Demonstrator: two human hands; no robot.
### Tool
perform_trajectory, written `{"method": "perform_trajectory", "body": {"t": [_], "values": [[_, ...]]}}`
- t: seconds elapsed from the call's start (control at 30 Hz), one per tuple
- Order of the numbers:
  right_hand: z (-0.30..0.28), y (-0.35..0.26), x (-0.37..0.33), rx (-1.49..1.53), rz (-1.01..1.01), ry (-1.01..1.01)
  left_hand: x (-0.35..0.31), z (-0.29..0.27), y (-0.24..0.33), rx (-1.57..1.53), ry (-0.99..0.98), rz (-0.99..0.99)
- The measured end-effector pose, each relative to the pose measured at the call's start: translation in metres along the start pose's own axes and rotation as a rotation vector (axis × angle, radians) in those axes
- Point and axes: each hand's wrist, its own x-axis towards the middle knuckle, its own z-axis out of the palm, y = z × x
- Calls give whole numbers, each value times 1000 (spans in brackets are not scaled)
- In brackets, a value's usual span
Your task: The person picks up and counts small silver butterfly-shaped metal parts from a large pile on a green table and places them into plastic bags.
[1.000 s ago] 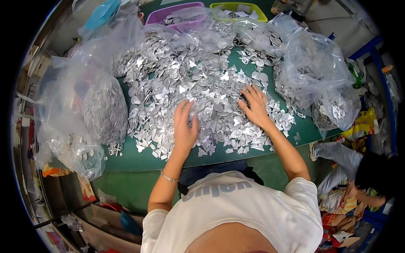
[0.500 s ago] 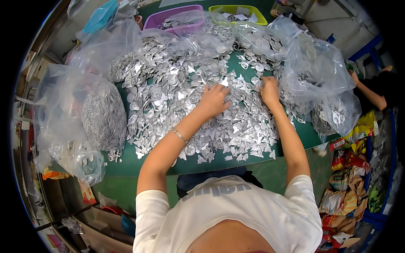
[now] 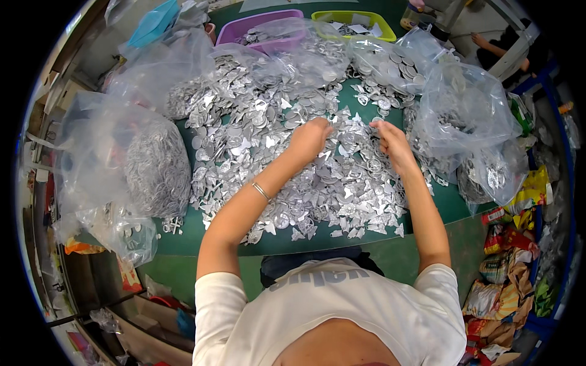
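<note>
A wide heap of small flat silver metal charms, among them discs, rings and star-like shapes, is spread over the green table. My left hand, with a bangle at the wrist, is over the middle of the heap. Its fingers are curled together, and whatever they hold is hidden. To the right, my right hand is at the heap's right side with thumb and forefinger pinched. Anything between those fingertips is too small to name.
Clear plastic bags of silver pieces stand at the left and right. Behind the heap are a purple bin and a lime-green bin. Colourful packages are stacked at the lower right. Another person's arm shows at the far right.
The view has shifted slightly. My right hand has drawn back a little, its fingers now pinched. My left hand's spread fingers have curled in. The other person at the right has moved farther away.
</note>
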Motion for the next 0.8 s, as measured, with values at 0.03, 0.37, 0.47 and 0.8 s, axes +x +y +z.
{"method": "perform_trajectory", "body": {"t": [0.03, 0.37, 0.47, 0.8], "values": [[12, -2, 2, -197, -93, 25, -1, -2, -3, -92, 15, -63], [34, 13, 8, -1300, -505, -52, -31, -47, -4, -1289, -124, -623], [27, 9, 13, -1147, -422, -59, -43, -47, -10, -1151, -193, -563], [50, 4, 25, -1426, -416, -70, -62, -51, -2, -1085, -132, -626]]}}
